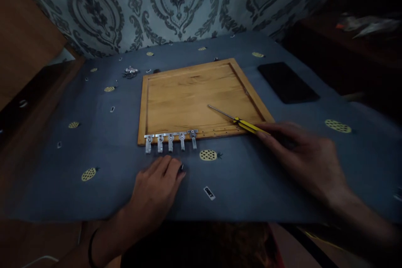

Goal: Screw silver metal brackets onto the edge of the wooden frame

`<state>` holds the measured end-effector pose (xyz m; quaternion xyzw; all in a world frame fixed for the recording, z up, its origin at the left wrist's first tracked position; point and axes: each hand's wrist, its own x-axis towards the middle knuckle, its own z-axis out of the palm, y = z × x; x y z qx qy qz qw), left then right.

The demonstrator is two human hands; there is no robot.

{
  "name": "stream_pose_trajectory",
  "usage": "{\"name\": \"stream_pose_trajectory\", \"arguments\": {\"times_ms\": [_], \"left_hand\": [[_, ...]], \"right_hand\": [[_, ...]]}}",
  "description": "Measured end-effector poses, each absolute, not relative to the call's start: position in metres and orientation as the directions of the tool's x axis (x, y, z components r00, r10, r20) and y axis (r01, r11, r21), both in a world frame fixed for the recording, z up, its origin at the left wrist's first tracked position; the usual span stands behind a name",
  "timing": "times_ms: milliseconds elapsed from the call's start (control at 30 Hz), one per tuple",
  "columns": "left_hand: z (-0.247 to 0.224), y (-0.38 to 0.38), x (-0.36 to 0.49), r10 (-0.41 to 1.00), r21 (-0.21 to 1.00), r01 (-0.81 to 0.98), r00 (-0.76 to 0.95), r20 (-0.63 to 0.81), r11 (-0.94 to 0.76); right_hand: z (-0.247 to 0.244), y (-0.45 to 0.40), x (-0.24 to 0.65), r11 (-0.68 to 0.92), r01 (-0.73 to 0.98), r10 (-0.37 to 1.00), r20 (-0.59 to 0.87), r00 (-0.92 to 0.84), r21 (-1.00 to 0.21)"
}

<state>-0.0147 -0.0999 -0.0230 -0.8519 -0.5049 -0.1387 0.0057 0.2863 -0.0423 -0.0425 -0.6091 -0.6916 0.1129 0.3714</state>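
A framed wooden panel [194,96] lies flat on the blue patterned cloth. Several metal hinges [170,141] line the left part of its near edge, and small dark holes show along the edge to their right. My right hand [309,161] holds a yellow and black screwdriver [248,125] by its handle, the shaft pointing left over the panel. Just below the hinges, my left hand [158,186] rests on the cloth with curled fingers. A small dark item with a bright glint shows between its thumb and fingers, too small to name.
A black flat rectangular object [287,82] lies right of the panel. Small metal pieces [130,72] are piled at the back left. Patterned fabric [179,0] rises behind the table, and a wooden surface [28,37] stands at the left.
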Motion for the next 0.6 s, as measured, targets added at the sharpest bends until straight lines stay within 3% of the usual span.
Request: {"name": "stream_pose_trajectory", "arguments": {"times_ms": [333, 500, 600], "left_hand": [[-0.025, -0.097, -0.008, 0.803, 0.065, 0.833, 0.506, 0.316, -0.55], [-0.026, -0.095, -0.009, 0.772, 0.013, 0.813, 0.548, 0.321, -0.582], [-0.027, -0.095, -0.011, 0.756, 0.043, 0.793, 0.561, 0.338, -0.608]], "right_hand": [[-0.038, -0.045, 0.285, 0.304, 0.801, 0.896, 0.441, -0.057, -0.516], [-0.032, -0.052, 0.282, 0.279, 0.868, 0.825, 0.565, 0.003, -0.412], [-0.027, -0.059, 0.273, 0.385, 0.834, 0.78, 0.623, -0.064, -0.396]]}}
